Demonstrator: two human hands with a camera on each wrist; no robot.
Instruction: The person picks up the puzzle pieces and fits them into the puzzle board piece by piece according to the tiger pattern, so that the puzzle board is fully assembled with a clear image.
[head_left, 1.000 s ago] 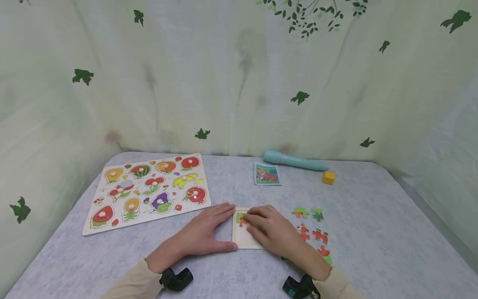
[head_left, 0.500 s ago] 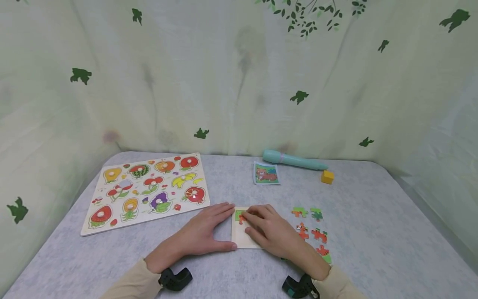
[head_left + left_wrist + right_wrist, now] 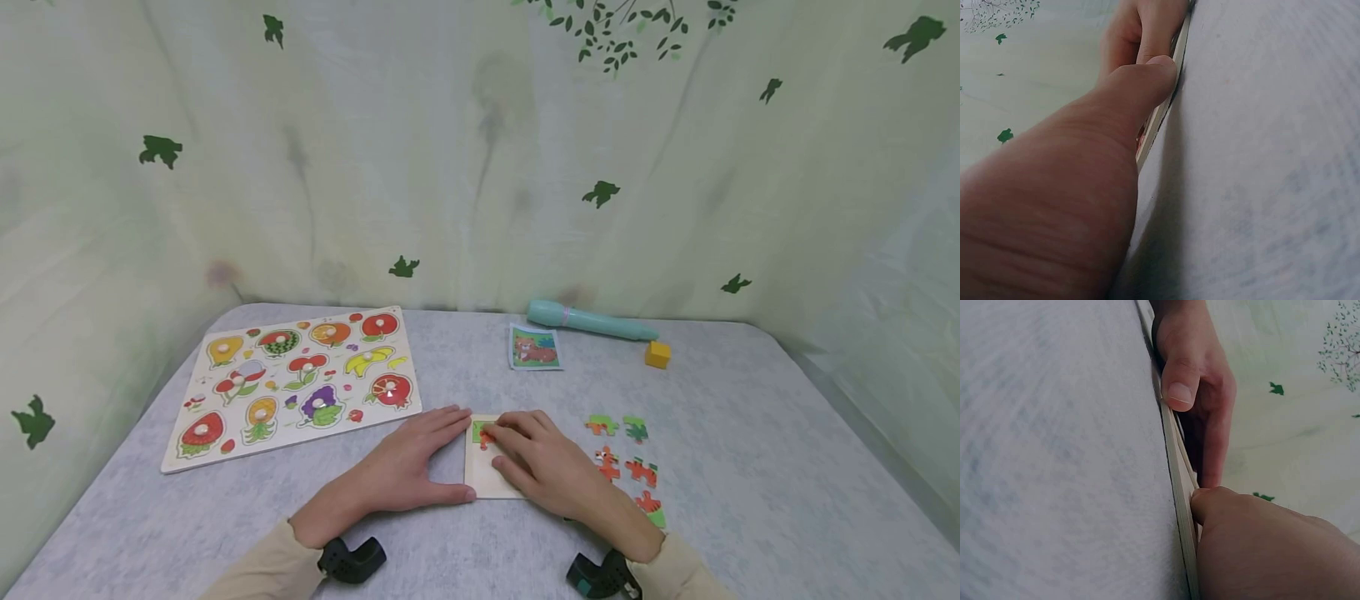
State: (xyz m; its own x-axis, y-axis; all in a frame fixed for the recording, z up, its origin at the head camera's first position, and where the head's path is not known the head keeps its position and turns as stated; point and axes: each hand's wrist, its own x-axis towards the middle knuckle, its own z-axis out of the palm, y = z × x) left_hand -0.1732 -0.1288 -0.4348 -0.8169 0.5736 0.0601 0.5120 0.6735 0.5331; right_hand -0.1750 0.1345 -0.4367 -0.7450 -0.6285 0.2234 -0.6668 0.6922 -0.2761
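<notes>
In the head view my left hand (image 3: 405,467) lies at the left side of a small square wooden puzzle tray (image 3: 491,479), fingers straight, thumb spread, touching its edge. A green-and-orange jigsaw piece (image 3: 479,434) lies in the tray's far left corner. Over the tray arches my right hand (image 3: 555,471), its forefinger on that piece and its thumb apart from it, nearer me. The right hand hides the right part of the tray. Several more jigsaw pieces (image 3: 642,472) in orange and green lie to the right, some partly covered by the right arm.
A fruit peg puzzle board (image 3: 341,396) lies at the left. Behind the tray is a picture card (image 3: 536,347) of an orange animal. A teal tapered stick (image 3: 592,322) lies along the back edge, with a yellow cube (image 3: 657,355) near its tip.
The right thumb has shifted slightly left over the tray, away from the other fingers. The left hand and the loose pieces have stayed where they were.
</notes>
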